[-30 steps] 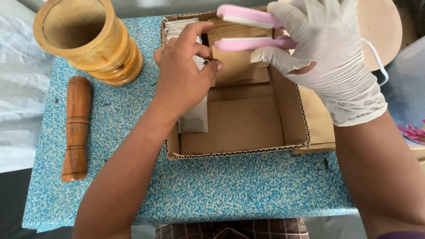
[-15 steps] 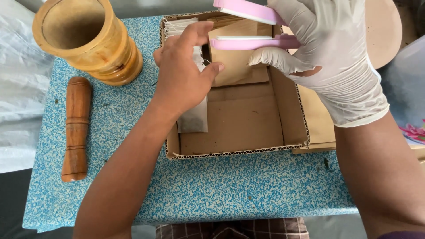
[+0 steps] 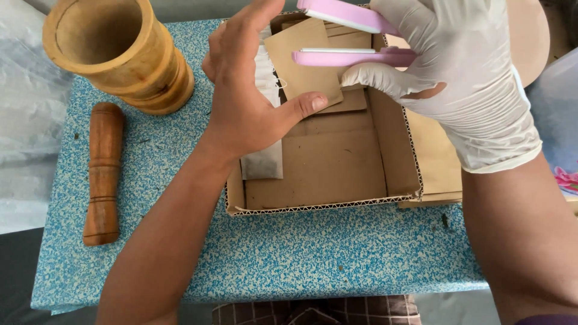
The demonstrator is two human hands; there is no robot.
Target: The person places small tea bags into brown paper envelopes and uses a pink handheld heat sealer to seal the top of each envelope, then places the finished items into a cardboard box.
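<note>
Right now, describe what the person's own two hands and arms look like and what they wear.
The left hand is bare, with a bare, sleeveless forearm. The right hand wears a thin, whitish disposable glove, wrinkled, ending in a rolled cuff at the wrist; the forearm past it is bare. No watch or rings show.

The cardboard tray sits on the table; a mortar stands at its nine o'clock, a pestle at the mortar's six; in the tray, a paper square lies at twelve, a tea bag along its nine o'clock wall; a stapler hangs above the square.
</note>
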